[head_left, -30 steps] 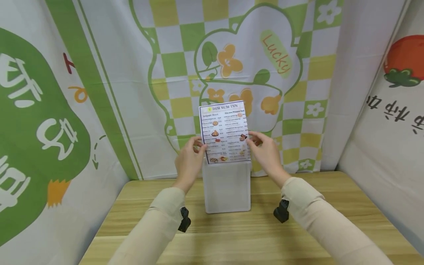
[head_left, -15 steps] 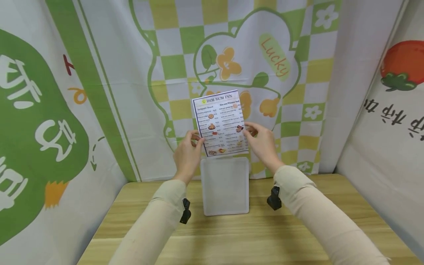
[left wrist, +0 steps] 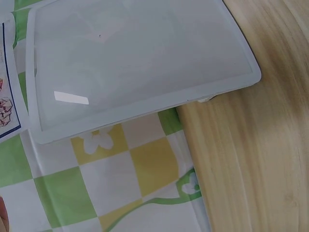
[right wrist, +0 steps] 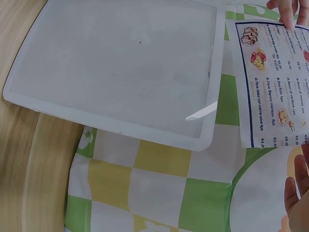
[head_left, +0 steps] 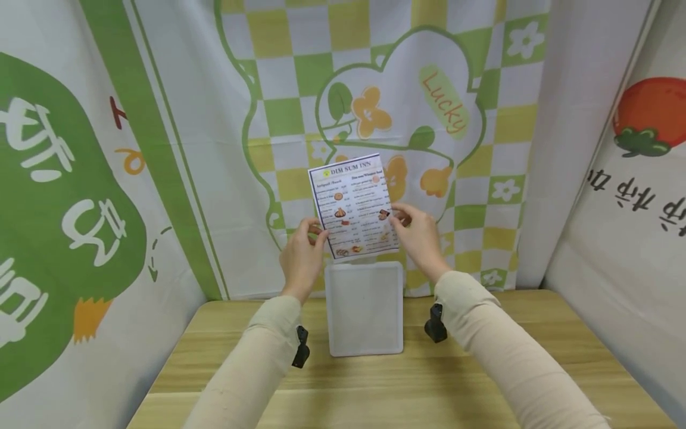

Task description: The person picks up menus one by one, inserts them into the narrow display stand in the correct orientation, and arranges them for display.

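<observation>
Now the menu sheet [head_left: 351, 208] sits higher and more askew than it did a second ago: its lower edge then covered the top of the white frame [head_left: 364, 310], whereas that top border now shows along its full width just below the paper. The left hand [head_left: 302, 257] pinches the sheet's left edge between thumb and fingers, and the right hand [head_left: 420, 238] pinches the opposite edge, so both hands hold it up in front of the checkered cloth [head_left: 289, 113]. The printed side, headed "DIM SUM INN", faces the person, its right side riding higher than its left. The frame stands on the bench [head_left: 225, 351], its front panel plain apart from a bright streak of glare (plain enough to see in both wrist views). To my eye, the change leaves the sheet outside the frame and out of square with it, so the two are not lined up.
</observation>
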The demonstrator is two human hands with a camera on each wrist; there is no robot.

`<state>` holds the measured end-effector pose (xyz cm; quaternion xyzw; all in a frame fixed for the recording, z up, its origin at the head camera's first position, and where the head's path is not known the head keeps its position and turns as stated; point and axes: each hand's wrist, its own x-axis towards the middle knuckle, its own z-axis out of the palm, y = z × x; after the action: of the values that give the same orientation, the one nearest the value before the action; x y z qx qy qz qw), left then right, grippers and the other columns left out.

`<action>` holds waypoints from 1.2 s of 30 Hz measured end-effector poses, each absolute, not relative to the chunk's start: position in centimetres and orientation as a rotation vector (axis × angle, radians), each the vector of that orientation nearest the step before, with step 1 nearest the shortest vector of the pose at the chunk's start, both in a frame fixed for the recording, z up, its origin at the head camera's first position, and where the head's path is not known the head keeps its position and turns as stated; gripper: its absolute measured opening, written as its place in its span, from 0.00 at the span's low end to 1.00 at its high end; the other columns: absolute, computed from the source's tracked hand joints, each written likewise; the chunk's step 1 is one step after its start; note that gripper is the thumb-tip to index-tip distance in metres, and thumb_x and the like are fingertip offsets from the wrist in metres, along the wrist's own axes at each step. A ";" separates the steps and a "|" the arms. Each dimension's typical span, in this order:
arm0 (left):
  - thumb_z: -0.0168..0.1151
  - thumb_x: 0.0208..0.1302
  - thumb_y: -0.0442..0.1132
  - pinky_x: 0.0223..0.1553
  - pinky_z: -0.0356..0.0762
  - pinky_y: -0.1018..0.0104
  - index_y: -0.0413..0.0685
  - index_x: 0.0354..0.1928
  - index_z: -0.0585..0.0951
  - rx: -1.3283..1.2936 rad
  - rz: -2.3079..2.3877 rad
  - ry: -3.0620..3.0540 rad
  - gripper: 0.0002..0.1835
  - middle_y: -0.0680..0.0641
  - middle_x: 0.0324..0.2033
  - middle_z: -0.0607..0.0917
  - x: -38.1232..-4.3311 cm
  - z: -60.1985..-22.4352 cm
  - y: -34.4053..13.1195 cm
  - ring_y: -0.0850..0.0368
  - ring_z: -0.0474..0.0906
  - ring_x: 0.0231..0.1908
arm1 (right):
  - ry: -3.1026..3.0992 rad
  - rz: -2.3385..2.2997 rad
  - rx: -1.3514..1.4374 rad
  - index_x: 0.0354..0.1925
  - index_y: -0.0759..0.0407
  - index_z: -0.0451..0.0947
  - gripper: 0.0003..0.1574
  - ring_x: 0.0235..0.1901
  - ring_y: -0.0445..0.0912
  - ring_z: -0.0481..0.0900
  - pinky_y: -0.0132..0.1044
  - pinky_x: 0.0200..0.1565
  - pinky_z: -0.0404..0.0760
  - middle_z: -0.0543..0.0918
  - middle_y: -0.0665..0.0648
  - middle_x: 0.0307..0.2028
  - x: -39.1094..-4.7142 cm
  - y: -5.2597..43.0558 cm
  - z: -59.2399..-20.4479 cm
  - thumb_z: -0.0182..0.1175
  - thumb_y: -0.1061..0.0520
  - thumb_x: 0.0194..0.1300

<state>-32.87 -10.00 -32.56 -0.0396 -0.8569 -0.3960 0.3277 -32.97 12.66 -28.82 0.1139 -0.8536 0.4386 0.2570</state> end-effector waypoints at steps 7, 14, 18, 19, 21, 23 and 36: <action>0.63 0.69 0.48 0.31 0.71 0.61 0.54 0.53 0.79 -0.098 -1.027 -2.250 0.15 0.55 0.40 0.86 -32.7 -33.3 -10.2 0.57 0.79 0.32 | -2.326 1.208 0.293 0.58 0.58 0.79 0.20 0.35 0.49 0.78 0.37 0.32 0.76 0.85 0.58 0.39 -33.1 12.4 -29.4 0.62 0.60 0.69; 0.63 0.68 0.49 0.31 0.72 0.61 0.54 0.54 0.79 -0.101 -1.016 -2.241 0.16 0.55 0.40 0.87 -32.6 -33.0 -10.3 0.57 0.80 0.32 | -2.309 1.195 0.302 0.58 0.59 0.79 0.19 0.34 0.49 0.77 0.38 0.31 0.74 0.85 0.58 0.39 -33.0 12.3 -29.2 0.62 0.59 0.69; 0.63 0.68 0.49 0.31 0.72 0.61 0.54 0.54 0.79 -0.099 -1.003 -2.243 0.16 0.54 0.40 0.87 -32.6 -32.9 -10.4 0.57 0.80 0.32 | -2.317 1.171 0.309 0.58 0.58 0.79 0.19 0.34 0.49 0.78 0.38 0.31 0.74 0.85 0.58 0.40 -33.0 12.2 -29.0 0.62 0.59 0.70; 0.63 0.68 0.49 0.31 0.72 0.61 0.53 0.53 0.79 -0.097 -1.000 -2.245 0.16 0.54 0.40 0.87 -32.6 -32.9 -10.4 0.57 0.80 0.32 | -2.319 1.165 0.310 0.58 0.58 0.79 0.19 0.34 0.49 0.78 0.38 0.31 0.74 0.86 0.58 0.40 -33.0 12.2 -29.0 0.62 0.59 0.69; 0.63 0.68 0.49 0.31 0.72 0.61 0.53 0.54 0.79 -0.093 -0.999 -2.247 0.16 0.54 0.40 0.87 -32.6 -32.9 -10.4 0.57 0.80 0.32 | -2.324 1.154 0.310 0.58 0.58 0.80 0.19 0.34 0.49 0.79 0.38 0.31 0.75 0.86 0.57 0.40 -33.0 12.2 -29.0 0.62 0.59 0.69; 0.63 0.69 0.49 0.31 0.72 0.61 0.54 0.54 0.79 -0.091 -1.002 -2.247 0.16 0.54 0.40 0.87 -32.7 -32.9 -10.4 0.57 0.80 0.32 | -2.326 1.149 0.309 0.58 0.58 0.80 0.19 0.34 0.49 0.79 0.38 0.31 0.75 0.86 0.57 0.40 -33.0 12.2 -29.0 0.62 0.59 0.70; 0.62 0.69 0.49 0.30 0.71 0.61 0.54 0.54 0.79 -0.095 -1.007 -2.257 0.16 0.54 0.40 0.87 -32.4 -33.0 -10.4 0.57 0.80 0.31 | -2.335 1.146 0.301 0.57 0.58 0.80 0.19 0.34 0.49 0.79 0.39 0.33 0.75 0.86 0.57 0.40 -33.0 12.2 -28.9 0.62 0.59 0.69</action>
<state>-32.44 -10.36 -32.97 -0.0364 -0.8620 -0.3846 0.3282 -32.96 12.24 -28.95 0.1111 -0.8614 0.4227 0.2586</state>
